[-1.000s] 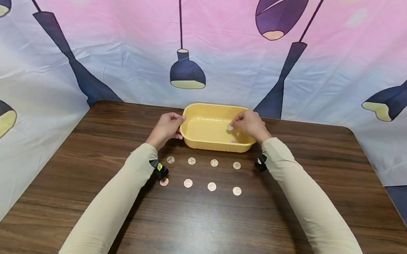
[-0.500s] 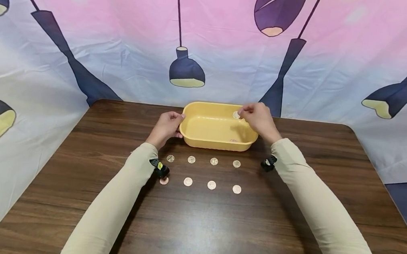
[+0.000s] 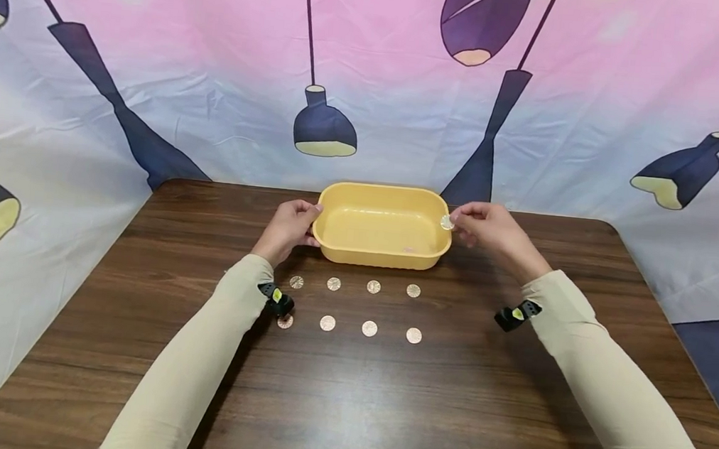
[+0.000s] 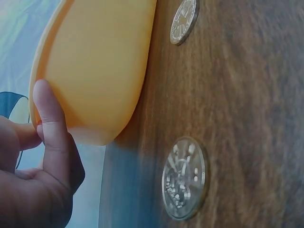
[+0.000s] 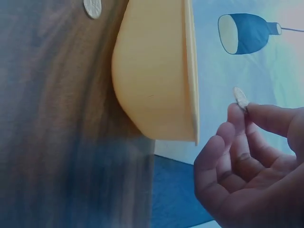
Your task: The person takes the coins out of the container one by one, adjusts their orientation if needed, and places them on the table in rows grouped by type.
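My left hand (image 3: 285,229) pinches the left rim of a yellow plastic basin (image 3: 369,257), thumb and fingers on either side of its wall. Between thumb and forefinger my right hand (image 3: 494,230) pinches a coin (image 3: 447,222), held up at the basin's right rim. In the right wrist view that coin (image 5: 241,98) stands on edge, apart from the basin wall. Another coin (image 3: 409,250) shows faintly on the basin floor, near the front right. Two rows of coins lie on the table in front, including a far-row coin (image 3: 373,287) and a near-row coin (image 3: 369,329).
The brown wood-grain table (image 3: 344,401) ends just behind the basin. A cloth backdrop (image 3: 247,115) printed with lamps hangs behind it. My left wrist camera (image 3: 279,300) hovers over the near row's leftmost coin (image 3: 285,322) and partly hides it.
My right hand, still pinching the coin, has moved from inside the basin up and right to its right rim. The left hand keeps its grip, and the table coins lie as before.
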`<state>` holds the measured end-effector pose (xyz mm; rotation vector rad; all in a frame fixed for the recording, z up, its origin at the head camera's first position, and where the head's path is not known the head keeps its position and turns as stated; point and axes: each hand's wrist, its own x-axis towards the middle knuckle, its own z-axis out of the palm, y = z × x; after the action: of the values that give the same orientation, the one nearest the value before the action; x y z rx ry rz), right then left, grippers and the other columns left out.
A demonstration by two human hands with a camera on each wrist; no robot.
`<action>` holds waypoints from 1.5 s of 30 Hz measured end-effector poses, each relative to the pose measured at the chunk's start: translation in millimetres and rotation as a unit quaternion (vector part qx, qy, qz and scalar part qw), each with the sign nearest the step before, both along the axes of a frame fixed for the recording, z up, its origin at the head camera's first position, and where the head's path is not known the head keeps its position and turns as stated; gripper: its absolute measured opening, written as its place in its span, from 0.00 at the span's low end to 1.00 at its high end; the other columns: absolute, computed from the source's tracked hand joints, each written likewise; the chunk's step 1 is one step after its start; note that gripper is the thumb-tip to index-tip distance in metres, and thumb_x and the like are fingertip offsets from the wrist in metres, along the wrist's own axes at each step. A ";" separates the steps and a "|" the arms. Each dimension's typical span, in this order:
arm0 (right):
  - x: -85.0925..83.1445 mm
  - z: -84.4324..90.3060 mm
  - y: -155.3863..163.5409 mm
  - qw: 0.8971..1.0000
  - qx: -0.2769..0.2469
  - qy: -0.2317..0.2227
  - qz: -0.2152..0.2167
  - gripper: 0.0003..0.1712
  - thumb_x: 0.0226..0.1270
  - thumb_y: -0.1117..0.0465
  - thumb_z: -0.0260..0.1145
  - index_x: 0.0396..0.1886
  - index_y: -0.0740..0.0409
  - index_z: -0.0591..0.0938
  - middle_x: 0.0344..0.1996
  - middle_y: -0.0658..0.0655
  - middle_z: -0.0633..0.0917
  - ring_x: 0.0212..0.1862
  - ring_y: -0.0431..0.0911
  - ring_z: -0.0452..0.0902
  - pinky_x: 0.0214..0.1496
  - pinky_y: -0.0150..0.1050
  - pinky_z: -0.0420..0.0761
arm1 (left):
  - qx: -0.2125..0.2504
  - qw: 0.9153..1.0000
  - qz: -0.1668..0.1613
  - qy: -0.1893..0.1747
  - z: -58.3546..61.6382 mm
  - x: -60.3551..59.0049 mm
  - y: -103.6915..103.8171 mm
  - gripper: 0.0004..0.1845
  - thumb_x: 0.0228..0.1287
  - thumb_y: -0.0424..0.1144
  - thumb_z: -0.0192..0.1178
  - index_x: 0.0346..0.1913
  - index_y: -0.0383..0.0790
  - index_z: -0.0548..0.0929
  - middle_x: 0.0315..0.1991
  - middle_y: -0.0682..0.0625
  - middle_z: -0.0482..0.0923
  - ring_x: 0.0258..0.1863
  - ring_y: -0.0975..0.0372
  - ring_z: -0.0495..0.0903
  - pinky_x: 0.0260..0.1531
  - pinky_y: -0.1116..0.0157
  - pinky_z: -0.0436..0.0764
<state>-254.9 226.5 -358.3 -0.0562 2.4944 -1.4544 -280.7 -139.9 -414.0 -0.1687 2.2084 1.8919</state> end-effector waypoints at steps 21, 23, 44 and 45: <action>32.9 -41.5 42.0 0.982 0.092 -0.048 0.156 0.09 0.79 0.68 0.61 0.46 0.71 0.84 0.29 0.51 0.80 0.28 0.42 0.72 0.28 0.34 0.73 | -0.004 1.000 0.002 -0.006 -1.5 1.3 -1.4 0.22 0.85 0.45 0.52 0.62 0.26 0.73 0.42 0.42 0.77 0.24 0.64 0.81 0.28 0.70 0.86; 33.7 -44.1 42.1 0.980 0.097 -0.051 0.164 0.08 0.78 0.70 0.60 0.44 0.71 0.84 0.29 0.52 0.80 0.28 0.42 0.72 0.28 0.34 0.73 | -0.003 1.000 0.000 -0.005 -1.2 1.3 -0.9 0.22 0.85 0.45 0.52 0.62 0.26 0.73 0.42 0.42 0.76 0.23 0.64 0.81 0.29 0.70 0.86; 34.9 -53.5 18.3 0.951 0.245 0.036 0.183 0.10 0.73 0.63 0.65 0.29 0.57 0.87 0.21 0.46 0.76 0.26 0.41 0.69 0.32 0.36 0.69 | -0.011 1.000 -0.008 -0.003 1.3 2.8 -0.2 0.22 0.86 0.45 0.50 0.62 0.27 0.72 0.43 0.41 0.75 0.23 0.64 0.81 0.28 0.71 0.86; 35.0 -53.7 17.0 0.950 0.250 0.036 0.185 0.11 0.73 0.63 0.65 0.29 0.57 0.87 0.20 0.46 0.76 0.26 0.41 0.69 0.32 0.37 0.69 | -0.012 1.000 -0.008 -0.004 1.1 2.8 -0.3 0.22 0.86 0.45 0.50 0.62 0.27 0.72 0.43 0.41 0.75 0.23 0.63 0.81 0.28 0.70 0.86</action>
<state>-219.9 243.5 -412.0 -0.4596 2.6457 -0.6664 -277.9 -140.2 -412.9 -0.1605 2.2218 1.8541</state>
